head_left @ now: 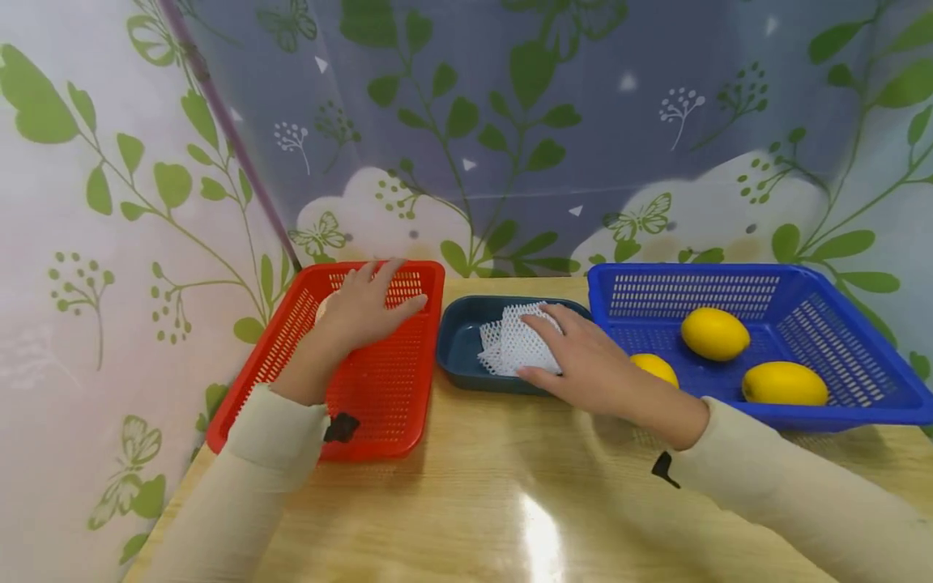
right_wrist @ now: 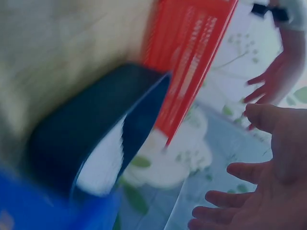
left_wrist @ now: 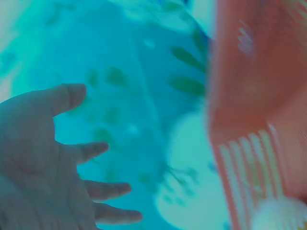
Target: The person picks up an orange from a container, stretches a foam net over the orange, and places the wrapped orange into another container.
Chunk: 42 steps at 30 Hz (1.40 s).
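Observation:
My left hand point(head_left: 359, 312) hovers over the red plastic basket point(head_left: 382, 405), fingers spread and holding nothing. Behind that hand, a pale rounded thing point(head_left: 323, 308) in the basket is mostly hidden; in the left wrist view a whitish round thing point(left_wrist: 280, 215) appears at the basket's lower right. My right hand point(head_left: 594, 364) is over the dark teal tray point(head_left: 455, 368), overlapping the white foam netting point(head_left: 519, 344) there. In the right wrist view the right hand point(right_wrist: 254, 177) has extended fingers and an empty palm, apart from the netting point(right_wrist: 103, 163).
At the right stands a blue plastic basket point(head_left: 700, 279) with yellow lemons point(head_left: 714, 334), one of them point(head_left: 653, 368) partly behind my right wrist. All the containers rest on a wooden table point(head_left: 437, 502). A leaf-patterned curtain point(head_left: 474, 162) hangs behind them.

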Motion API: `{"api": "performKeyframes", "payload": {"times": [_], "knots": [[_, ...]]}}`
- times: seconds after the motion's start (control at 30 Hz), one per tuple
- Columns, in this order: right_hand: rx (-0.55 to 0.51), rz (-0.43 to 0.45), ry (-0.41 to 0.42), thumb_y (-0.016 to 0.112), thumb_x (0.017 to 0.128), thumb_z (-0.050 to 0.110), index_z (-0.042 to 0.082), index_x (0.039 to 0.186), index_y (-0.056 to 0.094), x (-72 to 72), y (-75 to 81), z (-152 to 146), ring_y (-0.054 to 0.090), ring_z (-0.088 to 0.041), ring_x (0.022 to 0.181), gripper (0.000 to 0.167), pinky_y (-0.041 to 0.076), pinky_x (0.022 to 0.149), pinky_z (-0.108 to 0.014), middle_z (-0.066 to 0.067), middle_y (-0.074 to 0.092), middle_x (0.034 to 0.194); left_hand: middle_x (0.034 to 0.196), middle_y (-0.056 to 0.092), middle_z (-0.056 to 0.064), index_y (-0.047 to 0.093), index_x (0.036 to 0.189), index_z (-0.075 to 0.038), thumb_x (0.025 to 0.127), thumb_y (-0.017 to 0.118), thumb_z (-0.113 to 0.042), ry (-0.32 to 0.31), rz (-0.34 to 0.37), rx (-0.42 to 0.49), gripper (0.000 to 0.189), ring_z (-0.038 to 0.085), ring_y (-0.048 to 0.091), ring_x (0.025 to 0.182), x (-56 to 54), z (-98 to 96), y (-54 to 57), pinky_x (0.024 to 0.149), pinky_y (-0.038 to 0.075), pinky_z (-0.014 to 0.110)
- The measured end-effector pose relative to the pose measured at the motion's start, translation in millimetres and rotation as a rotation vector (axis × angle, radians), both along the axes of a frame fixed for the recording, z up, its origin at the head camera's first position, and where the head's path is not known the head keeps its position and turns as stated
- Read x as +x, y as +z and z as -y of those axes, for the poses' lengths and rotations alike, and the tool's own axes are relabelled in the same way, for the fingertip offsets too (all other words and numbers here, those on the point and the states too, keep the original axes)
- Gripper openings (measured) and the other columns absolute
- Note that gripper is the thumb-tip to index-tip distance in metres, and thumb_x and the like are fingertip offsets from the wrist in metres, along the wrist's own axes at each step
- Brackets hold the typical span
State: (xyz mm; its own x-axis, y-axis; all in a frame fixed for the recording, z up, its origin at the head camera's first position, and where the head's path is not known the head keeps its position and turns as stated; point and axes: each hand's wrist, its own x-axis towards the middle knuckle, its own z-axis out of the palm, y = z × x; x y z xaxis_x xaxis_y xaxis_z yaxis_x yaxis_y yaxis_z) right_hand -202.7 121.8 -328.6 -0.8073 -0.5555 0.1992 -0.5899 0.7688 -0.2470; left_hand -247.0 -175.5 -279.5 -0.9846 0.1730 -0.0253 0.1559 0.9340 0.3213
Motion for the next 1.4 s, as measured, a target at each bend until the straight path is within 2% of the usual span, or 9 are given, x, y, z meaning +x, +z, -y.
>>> {"api": "performKeyframes", "payload": {"times": [0.1, 0.17, 0.3, 0.43, 0.6, 0.83, 1.0, 1.2, 1.4], "knots": [[0.032, 0.031, -0.046, 0.06, 0.095, 0.042, 0.005, 0.145, 0.039, -5.6, 8.1, -25.4, 0.04, -0.046, 0.13, 0.067, 0.034, 0.104, -0.062, -0.026, 0.038, 0.145, 0.157, 0.015, 0.024, 0.023, 0.154, -0.02, 0.094, 0.053, -0.053, -0.045, -0.056, 0.058, 0.076, 0.046, 0.013, 0.143, 22.4, -24.5, 1.6, 0.109, 0.02, 0.067], [0.051, 0.07, -0.083, 0.059, 0.096, 0.044, 0.004, 0.146, 0.038, -10.2, 13.2, -42.0, 0.038, -0.048, 0.131, 0.067, 0.031, 0.103, -0.065, -0.028, 0.037, 0.146, 0.158, 0.01, 0.024, 0.022, 0.154, -0.022, 0.093, 0.055, -0.054, -0.079, -0.075, 0.124, 0.076, 0.044, 0.011, 0.144, 37.1, -42.3, -3.0, 0.111, 0.016, 0.066], [0.066, 0.173, -0.143, 0.056, 0.096, 0.047, 0.002, 0.147, 0.035, -25.9, 22.7, -74.4, 0.034, -0.053, 0.13, 0.071, 0.029, 0.103, -0.068, -0.032, 0.032, 0.147, 0.16, 0.005, 0.021, 0.021, 0.154, -0.028, 0.092, 0.056, -0.054, -0.139, -0.08, 0.225, 0.076, 0.041, 0.006, 0.146, 60.7, -78.2, -20.2, 0.113, 0.011, 0.064], [0.061, 0.288, -0.185, 0.058, 0.094, 0.049, -0.004, 0.147, 0.03, -48.2, 26.0, -105.7, 0.03, -0.056, 0.129, 0.079, 0.028, 0.101, -0.071, -0.036, 0.025, 0.147, 0.16, 0.006, 0.021, 0.021, 0.154, -0.032, 0.092, 0.056, -0.055, -0.189, -0.08, 0.251, 0.075, 0.039, 0.005, 0.147, 71.3, -110.5, -40.9, 0.114, 0.009, 0.063], [0.084, 0.367, -0.234, 0.06, 0.094, 0.047, -0.012, 0.144, 0.029, -71.1, 21.5, -135.7, 0.025, -0.057, 0.13, 0.083, 0.025, 0.102, -0.071, -0.038, 0.029, 0.144, 0.161, 0.002, 0.017, 0.016, 0.154, -0.037, 0.091, 0.056, -0.057, -0.248, -0.031, 0.247, 0.077, 0.037, 0.004, 0.147, 70.9, -145.2, -63.1, 0.112, 0.009, 0.066], [0.034, 0.495, -0.37, 0.06, 0.092, 0.05, -0.016, 0.144, 0.018, -94.9, 12.4, -170.0, 0.024, -0.061, 0.127, 0.094, 0.023, 0.102, -0.071, -0.044, 0.02, 0.144, 0.162, -0.003, 0.015, 0.01, 0.154, -0.042, 0.09, 0.05, -0.065, -0.3, -0.009, 0.239, 0.079, 0.035, -0.001, 0.148, 56.4, -181.6, -86.9, 0.112, 0.008, 0.066], [-0.005, 0.592, -0.466, 0.059, 0.091, 0.052, -0.017, 0.145, 0.012, -106.7, 3.0, -184.7, 0.018, -0.062, 0.127, 0.099, 0.021, 0.102, -0.072, -0.046, 0.011, 0.143, 0.162, 0.002, 0.014, 0.007, 0.154, -0.044, 0.09, 0.044, -0.07, -0.313, -0.017, 0.176, 0.078, 0.035, 0.001, 0.148, 49.2, -199.9, -101.6, 0.111, 0.01, 0.067], [-0.039, 0.663, -0.503, 0.059, 0.091, 0.053, -0.019, 0.145, 0.004, -122.5, -13.7, -199.6, 0.012, -0.063, 0.129, 0.105, 0.02, 0.104, -0.071, -0.047, 0.005, 0.144, 0.162, 0.0, 0.014, -0.002, 0.15, -0.05, 0.089, 0.032, -0.076, -0.333, -0.038, 0.103, 0.074, 0.034, -0.001, 0.148, 48.1, -216.0, -121.0, 0.111, 0.011, 0.067], [-0.092, 0.77, -0.548, 0.064, 0.078, 0.069, -0.011, 0.147, -0.009, -132.0, -32.7, -214.6, 0.002, -0.062, 0.132, 0.129, 0.011, 0.105, -0.073, -0.041, -0.007, 0.149, 0.162, 0.002, 0.01, 0.001, 0.15, -0.052, 0.091, 0.026, -0.075, -0.334, -0.031, 0.085, 0.067, 0.033, 0.001, 0.148, 50.6, -219.7, -130.7, 0.112, 0.01, 0.067]]}}
